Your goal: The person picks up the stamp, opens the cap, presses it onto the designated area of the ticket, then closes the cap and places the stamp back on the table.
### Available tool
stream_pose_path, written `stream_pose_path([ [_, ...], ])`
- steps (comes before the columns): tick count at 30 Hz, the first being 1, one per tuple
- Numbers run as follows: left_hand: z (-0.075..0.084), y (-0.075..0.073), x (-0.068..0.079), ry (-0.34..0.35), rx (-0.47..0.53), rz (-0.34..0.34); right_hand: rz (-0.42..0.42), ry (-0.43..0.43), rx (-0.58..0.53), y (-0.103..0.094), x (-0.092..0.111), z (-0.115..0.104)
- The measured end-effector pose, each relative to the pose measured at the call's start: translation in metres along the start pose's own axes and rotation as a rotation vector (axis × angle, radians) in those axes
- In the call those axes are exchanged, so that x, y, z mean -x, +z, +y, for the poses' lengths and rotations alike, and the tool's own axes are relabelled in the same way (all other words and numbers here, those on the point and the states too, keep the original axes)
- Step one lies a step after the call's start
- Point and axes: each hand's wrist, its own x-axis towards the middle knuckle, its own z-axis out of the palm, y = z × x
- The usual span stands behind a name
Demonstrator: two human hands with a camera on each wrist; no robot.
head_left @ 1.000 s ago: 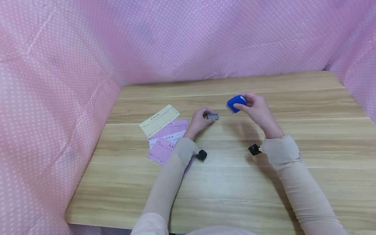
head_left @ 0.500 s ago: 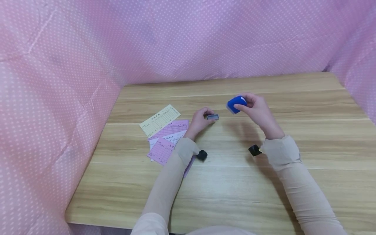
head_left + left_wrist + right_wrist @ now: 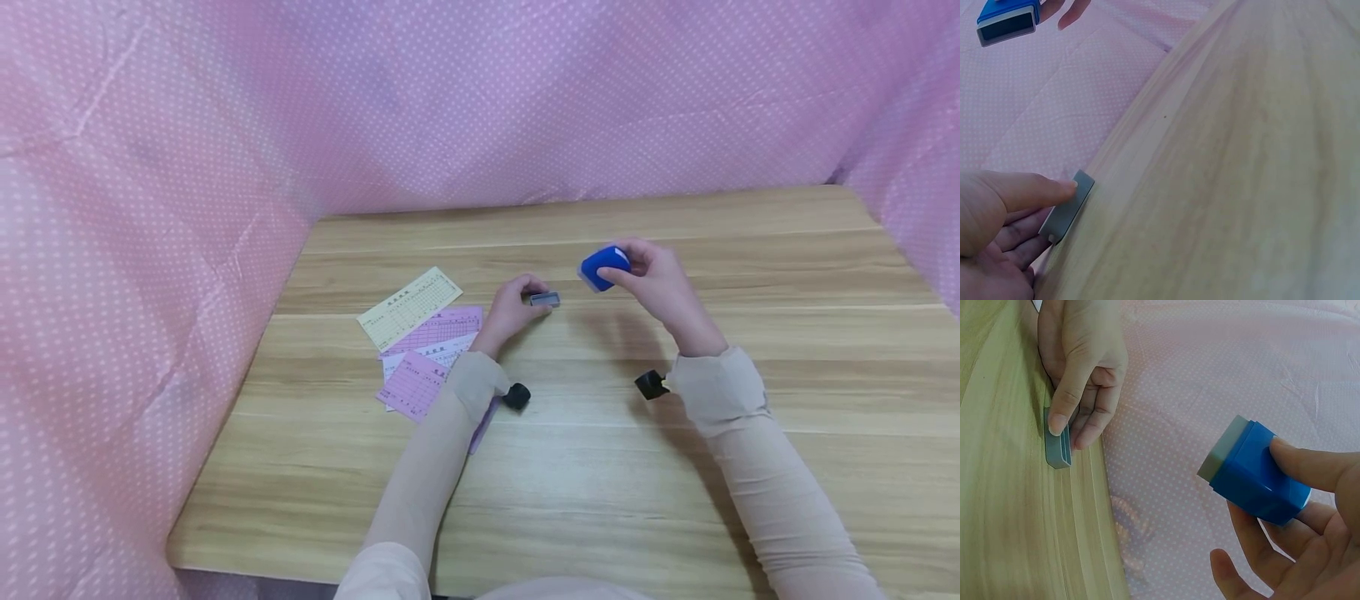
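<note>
My left hand (image 3: pixel 512 308) pinches a small grey rectangular stamp cap (image 3: pixel 546 299) between thumb and fingers, low at the table. In the right wrist view the cap (image 3: pixel 1055 451) shows its hollow, open side. Raised above the table to the right, my right hand (image 3: pixel 660 279) grips a blue stamp (image 3: pixel 602 267) by its body, thumb on one face and fingers on the other. The stamp's grey end points toward the left hand, and a gap separates it from the cap. From the left wrist, the stamp (image 3: pixel 1009 24) shows a dark face inside its pale rim.
Several printed slips overlap left of the left hand: a yellow slip (image 3: pixel 408 308), a white slip (image 3: pixel 392 365) and pink slips (image 3: pixel 411 387). The left forearm covers part of them. A wooden table (image 3: pixel 585 500) spans the view, with a pink dotted curtain (image 3: pixel 480 100) behind it.
The grey cap has tipped slightly in the left hand, so less of its hollow side shows in the head view. Both hands otherwise stay almost still.
</note>
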Motion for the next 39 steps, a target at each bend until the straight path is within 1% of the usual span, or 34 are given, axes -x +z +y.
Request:
stream_pose_path([
  [4, 0.002, -0.001, 0.001, -0.014, 0.008, -0.012, -0.002, -0.003, 0.002, 0.001, 0.0, -0.001],
  [9, 0.003, -0.003, 0.001, -0.066, 0.081, -0.019, -0.003, -0.003, -0.001, 0.001, 0.0, -0.002],
  [15, 0.009, -0.004, 0.001, -0.113, 0.171, 0.008, -0.006, -0.003, -0.002, 0.002, -0.001, -0.002],
  [19, 0.012, -0.005, 0.0, -0.118, 0.223, 0.039, -0.01, -0.007, -0.002, 0.002, -0.002, -0.002],
  [21, 0.014, -0.006, 0.0, -0.117, 0.231, 0.051, -0.013, -0.008, -0.002, 0.002, -0.002, -0.002],
  [25, 0.019, -0.009, 0.0, -0.068, 0.202, 0.05, -0.013, -0.007, 0.001, 0.002, -0.001, -0.002],
  [28, 0.027, -0.012, 0.002, 0.0, 0.189, 0.051, -0.011, -0.006, 0.005, 0.001, -0.001, -0.002],
  [31, 0.038, -0.016, 0.006, 0.048, 0.212, 0.05, -0.011, -0.005, 0.002, 0.001, -0.001, -0.002],
  [35, 0.05, -0.024, 0.011, 0.068, 0.24, 0.036, -0.005, -0.005, -0.002, 0.0, -0.001, -0.001],
  [39, 0.056, -0.035, 0.015, 0.095, 0.232, 0.054, -0.003, -0.001, 0.003, -0.001, -0.002, -0.001],
])
